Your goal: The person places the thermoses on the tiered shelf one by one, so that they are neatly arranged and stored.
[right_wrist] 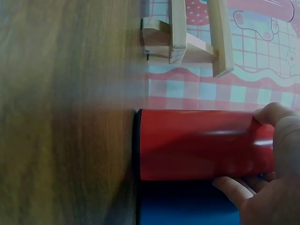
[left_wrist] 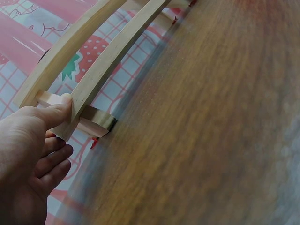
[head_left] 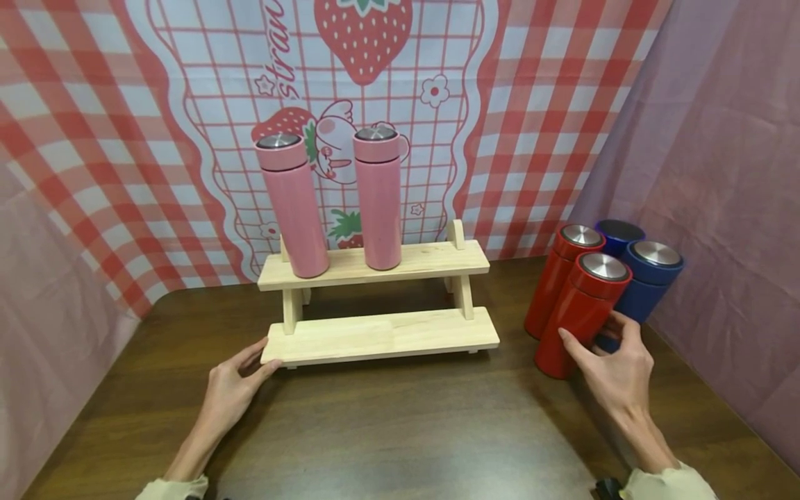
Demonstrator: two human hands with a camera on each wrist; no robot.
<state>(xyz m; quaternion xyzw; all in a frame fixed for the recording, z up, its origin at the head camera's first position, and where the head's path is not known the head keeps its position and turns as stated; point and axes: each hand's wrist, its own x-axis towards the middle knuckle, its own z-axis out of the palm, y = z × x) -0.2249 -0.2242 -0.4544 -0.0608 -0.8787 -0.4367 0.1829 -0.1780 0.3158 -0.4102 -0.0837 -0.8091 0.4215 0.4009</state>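
Observation:
My left hand (head_left: 232,389) pinches the front left corner of the lower board of a two-tier wooden rack (head_left: 381,337), thumb on top and fingers beneath. On the upper board stand two pink thermos bottles, one at the left (head_left: 292,208) and one near the middle (head_left: 378,201). At the right, my right hand (head_left: 615,371) grips the front red thermos bottle (head_left: 578,319), its thumb on the near side and fingers around the right. That bottle stands upright on the table, its base visible in the right wrist view. A second red thermos bottle (head_left: 544,292) is close behind it.
Two blue thermos bottles, a nearer one (head_left: 650,278) and a partly hidden one (head_left: 619,230), stand beside the red ones. A checkered strawberry cloth (head_left: 537,104) hangs behind the brown table (head_left: 375,430). Pink curtains (head_left: 731,208) border both sides.

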